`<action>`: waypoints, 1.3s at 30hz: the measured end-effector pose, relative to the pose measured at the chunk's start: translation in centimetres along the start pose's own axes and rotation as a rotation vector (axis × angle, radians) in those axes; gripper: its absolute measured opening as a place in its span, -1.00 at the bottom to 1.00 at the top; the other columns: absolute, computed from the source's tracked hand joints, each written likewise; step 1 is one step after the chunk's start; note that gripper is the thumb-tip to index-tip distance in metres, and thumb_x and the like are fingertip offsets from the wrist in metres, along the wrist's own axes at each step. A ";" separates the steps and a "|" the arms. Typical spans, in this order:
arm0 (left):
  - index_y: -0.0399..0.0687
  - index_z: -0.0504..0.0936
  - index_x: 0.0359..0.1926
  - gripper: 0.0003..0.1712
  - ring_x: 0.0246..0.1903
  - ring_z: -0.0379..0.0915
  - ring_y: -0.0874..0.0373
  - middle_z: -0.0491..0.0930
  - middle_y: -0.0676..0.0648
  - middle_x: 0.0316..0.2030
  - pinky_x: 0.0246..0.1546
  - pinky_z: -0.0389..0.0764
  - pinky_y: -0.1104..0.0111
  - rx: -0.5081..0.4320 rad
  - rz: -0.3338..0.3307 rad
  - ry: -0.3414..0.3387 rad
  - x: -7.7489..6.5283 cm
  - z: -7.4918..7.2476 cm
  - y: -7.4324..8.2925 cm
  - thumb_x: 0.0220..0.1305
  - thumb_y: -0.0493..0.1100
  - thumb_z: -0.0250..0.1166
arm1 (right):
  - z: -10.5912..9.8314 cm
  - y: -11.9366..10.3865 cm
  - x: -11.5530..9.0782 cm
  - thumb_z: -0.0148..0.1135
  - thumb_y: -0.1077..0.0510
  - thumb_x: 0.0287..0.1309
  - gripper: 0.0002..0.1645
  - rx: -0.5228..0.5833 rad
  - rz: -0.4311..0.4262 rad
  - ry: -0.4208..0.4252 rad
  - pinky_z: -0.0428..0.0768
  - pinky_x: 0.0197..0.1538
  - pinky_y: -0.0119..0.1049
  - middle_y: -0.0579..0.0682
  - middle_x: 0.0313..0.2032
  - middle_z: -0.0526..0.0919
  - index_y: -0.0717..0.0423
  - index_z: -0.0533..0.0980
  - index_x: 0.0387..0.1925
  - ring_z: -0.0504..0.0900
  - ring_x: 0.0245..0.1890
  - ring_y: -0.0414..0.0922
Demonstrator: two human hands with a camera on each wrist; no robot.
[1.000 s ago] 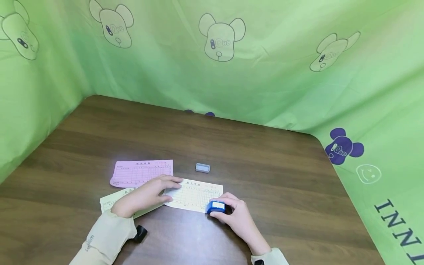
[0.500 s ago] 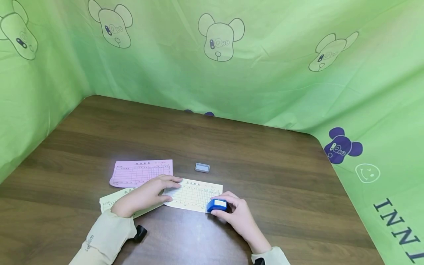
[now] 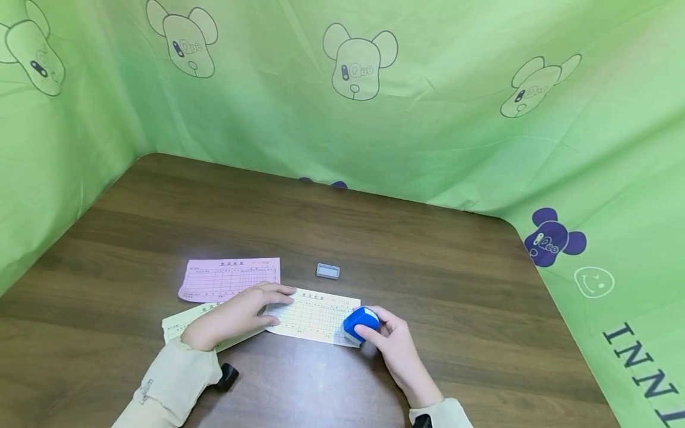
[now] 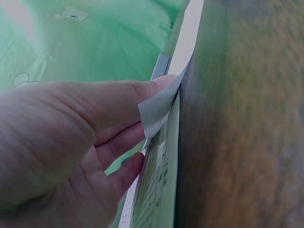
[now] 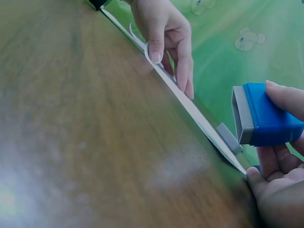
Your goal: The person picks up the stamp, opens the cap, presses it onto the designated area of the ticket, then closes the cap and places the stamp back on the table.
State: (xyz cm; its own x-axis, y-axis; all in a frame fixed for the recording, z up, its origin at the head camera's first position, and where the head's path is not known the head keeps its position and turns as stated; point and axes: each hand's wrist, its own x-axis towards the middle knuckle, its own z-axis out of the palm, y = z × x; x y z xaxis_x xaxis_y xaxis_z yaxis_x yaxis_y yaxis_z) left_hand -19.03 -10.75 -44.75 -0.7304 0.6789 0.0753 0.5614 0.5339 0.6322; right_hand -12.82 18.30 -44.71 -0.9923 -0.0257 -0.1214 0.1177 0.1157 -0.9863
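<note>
My left hand [image 3: 243, 315] rests its extended fingers and thumb on the left part of a white printed form slip [image 3: 307, 318]. That slip's left end curls up by the thumb in the left wrist view. My right hand [image 3: 397, 348] grips a blue stamp [image 3: 361, 323] over the slip's lower right corner. Tilted, the stamp [image 5: 273, 114] turns its grey base clear of the paper in the right wrist view. Another fingertip of this hand sits right at the slip's end. A pale green slip [image 3: 179, 324] lies partly hidden under my left wrist, and a pink slip [image 3: 227, 278] lies behind it.
Behind the white slip lies a small grey rectangular cap [image 3: 327, 271]. Everything rests on a brown wooden table [image 3: 428, 267], enclosed by green printed cloth [image 3: 278, 107] at the back and sides. Black straps [image 3: 227, 377] show at both cuffs.
The blue stamp has come up off the white slip's lower right corner and tilted, moving slightly right and back with my right hand. My left hand and the slips stay in place.
</note>
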 end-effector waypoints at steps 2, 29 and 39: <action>-0.28 0.58 0.10 -0.55 0.28 0.34 -0.16 0.49 -0.14 0.24 0.25 0.37 -0.01 0.001 -0.002 -0.001 0.0 0.0 0.0 0.15 -0.33 0.34 | 0.0 0.0 0.1 0.25 0.37 0.13 -0.57 0.025 0.009 0.010 0.58 -0.08 -0.52 -0.18 -0.26 0.67 0.51 0.45 0.03 0.62 -0.21 -0.32; -0.15 0.59 0.11 -0.53 0.17 0.42 -0.08 0.58 -0.07 0.14 0.22 0.40 0.04 -0.020 0.018 0.096 0.0 0.0 0.5 0.15 -0.19 0.38 | 0.1 0.3 0.1 0.18 0.39 0.16 -0.68 0.135 0.023 0.037 0.58 -0.05 -0.50 -0.11 -0.21 0.64 0.39 0.46 -0.02 0.60 -0.17 -0.27; -0.12 0.58 0.11 -0.54 0.17 0.46 -0.02 0.61 -0.04 0.11 0.20 0.46 0.10 -0.181 -0.016 0.196 -0.2 -0.9 -0.2 0.16 -0.20 0.38 | -0.1 0.0 0.1 0.19 0.39 0.17 -0.64 0.125 0.027 0.038 0.58 -0.05 -0.50 -0.09 -0.19 0.63 0.45 0.43 0.01 0.59 -0.16 -0.27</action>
State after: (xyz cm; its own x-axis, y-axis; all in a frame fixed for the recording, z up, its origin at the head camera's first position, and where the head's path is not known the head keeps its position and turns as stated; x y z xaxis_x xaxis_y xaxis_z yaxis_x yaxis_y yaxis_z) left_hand -19.33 -11.46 -44.19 -0.8100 0.5510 0.2006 0.4830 0.4328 0.7612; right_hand -12.90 18.39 -44.75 -0.9891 0.0133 -0.1466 0.1465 -0.0087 -0.9892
